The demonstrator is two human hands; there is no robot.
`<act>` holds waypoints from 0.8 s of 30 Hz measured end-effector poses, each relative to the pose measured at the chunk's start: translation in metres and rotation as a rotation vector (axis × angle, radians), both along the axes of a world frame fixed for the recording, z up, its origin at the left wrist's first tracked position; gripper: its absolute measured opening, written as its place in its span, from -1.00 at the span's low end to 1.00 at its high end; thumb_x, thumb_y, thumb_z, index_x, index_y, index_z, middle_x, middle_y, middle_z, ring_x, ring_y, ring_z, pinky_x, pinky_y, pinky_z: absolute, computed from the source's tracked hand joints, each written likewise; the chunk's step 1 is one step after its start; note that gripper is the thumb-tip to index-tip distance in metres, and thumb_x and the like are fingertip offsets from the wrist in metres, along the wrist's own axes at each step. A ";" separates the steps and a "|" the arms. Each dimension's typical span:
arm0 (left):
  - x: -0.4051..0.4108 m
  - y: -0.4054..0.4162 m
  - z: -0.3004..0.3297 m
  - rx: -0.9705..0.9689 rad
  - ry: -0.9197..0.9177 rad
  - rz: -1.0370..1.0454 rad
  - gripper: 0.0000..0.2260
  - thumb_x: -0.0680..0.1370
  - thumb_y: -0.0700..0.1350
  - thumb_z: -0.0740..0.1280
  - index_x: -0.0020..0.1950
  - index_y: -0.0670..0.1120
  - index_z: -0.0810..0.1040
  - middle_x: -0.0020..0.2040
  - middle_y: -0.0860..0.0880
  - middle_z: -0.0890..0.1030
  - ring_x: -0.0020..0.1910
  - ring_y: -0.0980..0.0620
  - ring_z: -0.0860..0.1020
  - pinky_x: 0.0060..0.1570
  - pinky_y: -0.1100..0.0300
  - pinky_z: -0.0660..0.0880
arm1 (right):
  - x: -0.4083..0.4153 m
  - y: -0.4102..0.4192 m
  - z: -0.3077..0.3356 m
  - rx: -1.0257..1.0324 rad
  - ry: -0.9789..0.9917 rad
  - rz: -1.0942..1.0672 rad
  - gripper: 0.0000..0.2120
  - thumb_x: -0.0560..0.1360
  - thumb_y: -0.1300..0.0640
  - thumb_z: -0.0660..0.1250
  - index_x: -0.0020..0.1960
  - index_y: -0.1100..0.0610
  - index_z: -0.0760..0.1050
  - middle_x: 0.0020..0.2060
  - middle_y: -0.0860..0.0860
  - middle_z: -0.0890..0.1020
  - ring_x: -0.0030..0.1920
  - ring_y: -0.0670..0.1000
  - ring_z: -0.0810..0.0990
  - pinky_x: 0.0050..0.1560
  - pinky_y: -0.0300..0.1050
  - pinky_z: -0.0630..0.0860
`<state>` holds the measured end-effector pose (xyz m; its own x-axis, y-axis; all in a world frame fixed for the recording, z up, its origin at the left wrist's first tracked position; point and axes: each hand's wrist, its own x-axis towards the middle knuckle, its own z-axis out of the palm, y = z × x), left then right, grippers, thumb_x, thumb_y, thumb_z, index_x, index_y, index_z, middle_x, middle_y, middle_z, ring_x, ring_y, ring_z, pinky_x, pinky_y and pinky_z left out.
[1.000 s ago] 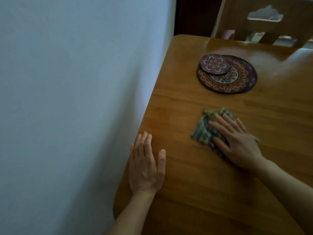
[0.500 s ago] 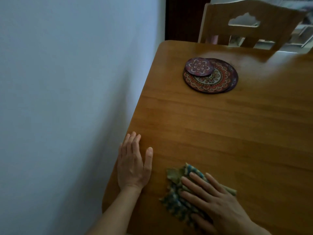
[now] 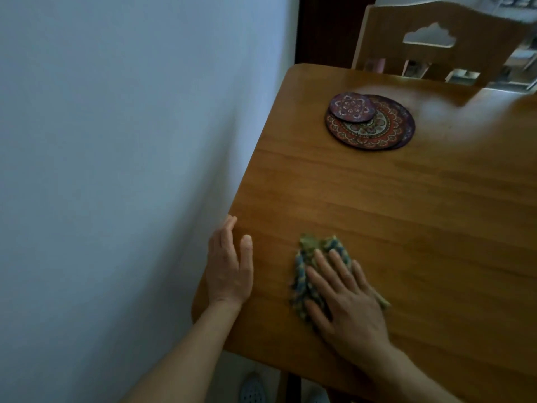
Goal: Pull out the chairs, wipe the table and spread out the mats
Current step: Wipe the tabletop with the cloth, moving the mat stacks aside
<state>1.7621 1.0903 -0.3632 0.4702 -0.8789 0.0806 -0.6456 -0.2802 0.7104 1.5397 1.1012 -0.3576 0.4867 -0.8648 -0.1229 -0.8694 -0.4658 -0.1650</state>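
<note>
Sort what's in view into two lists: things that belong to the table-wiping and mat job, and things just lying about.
Part of the job:
- cloth under the right hand
- table, left hand flat on it
- stacked round mats
- chair at the far end

Just there:
- wall
- slipper on the floor

Most of the cloth (image 3: 308, 274) is hidden under the right hand (image 3: 345, 303). The chair (image 3: 436, 27) top runs off the upper edge, blurry. Big mat (image 3: 377, 129) partly covered by the small mat (image 3: 350, 107).
</note>
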 end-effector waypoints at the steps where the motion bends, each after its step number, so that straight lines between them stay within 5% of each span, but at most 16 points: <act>1: 0.003 0.012 -0.002 0.030 -0.083 0.072 -0.42 0.57 0.19 -0.01 0.43 -0.14 0.40 0.39 -0.15 0.47 0.36 -0.10 0.42 0.34 -0.04 0.36 | 0.010 0.019 -0.003 0.002 -0.014 0.097 -0.44 0.53 -0.25 0.12 0.50 -0.13 0.26 0.52 -0.10 0.24 0.55 0.01 0.10 0.46 0.11 0.05; 7: -0.004 0.043 -0.003 0.409 -0.194 0.272 -0.26 0.50 0.30 -0.21 0.47 -0.09 0.34 0.37 -0.12 0.49 0.32 -0.12 0.45 0.27 -0.02 0.35 | 0.029 -0.019 -0.006 -0.016 0.021 0.505 -0.52 0.57 -0.19 0.10 0.48 -0.21 0.26 0.52 -0.16 0.23 0.54 -0.03 0.13 0.45 0.07 0.05; 12: -0.002 0.042 -0.005 0.383 -0.183 0.265 -0.22 0.48 0.37 -0.23 0.50 -0.05 0.28 0.38 -0.06 0.46 0.33 -0.05 0.43 0.29 0.01 0.32 | 0.052 -0.162 -0.008 -0.014 -0.055 0.145 -0.47 0.59 -0.21 -0.12 0.54 -0.19 0.13 0.56 -0.15 0.07 0.56 -0.10 -0.08 0.55 0.02 -0.15; 16: -0.004 0.042 -0.002 0.337 -0.155 0.261 -0.21 0.47 0.40 -0.23 0.51 -0.03 0.26 0.39 -0.02 0.44 0.34 0.02 0.40 0.33 0.04 0.28 | 0.095 -0.226 -0.010 -0.040 -0.063 -0.044 -0.52 0.64 -0.13 -0.03 0.55 -0.14 0.13 0.58 -0.09 0.09 0.58 -0.03 -0.05 0.55 0.03 -0.17; 19: -0.005 0.044 -0.001 0.307 -0.121 0.262 -0.21 0.47 0.40 -0.21 0.51 -0.03 0.27 0.39 -0.02 0.45 0.34 0.02 0.41 0.33 0.04 0.29 | 0.122 -0.209 -0.009 -0.045 -0.068 0.013 -0.50 0.64 -0.15 -0.03 0.56 -0.10 0.13 0.58 -0.07 0.09 0.58 0.00 -0.04 0.55 0.05 -0.17; 24: -0.003 0.042 0.004 0.275 -0.088 0.307 -0.19 0.44 0.38 -0.18 0.47 -0.07 0.38 0.35 -0.12 0.51 0.30 -0.11 0.48 0.23 0.03 0.37 | 0.119 -0.093 -0.002 -0.017 -0.136 0.418 -0.50 0.60 -0.14 0.06 0.51 -0.09 0.26 0.54 -0.06 0.22 0.56 0.02 0.09 0.53 0.12 0.01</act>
<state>1.7589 1.1318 -0.3594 0.7154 -0.6935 -0.0853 -0.5577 -0.6403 0.5282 1.6583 1.0077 -0.3601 0.8059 -0.5916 -0.0207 -0.5765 -0.7765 -0.2544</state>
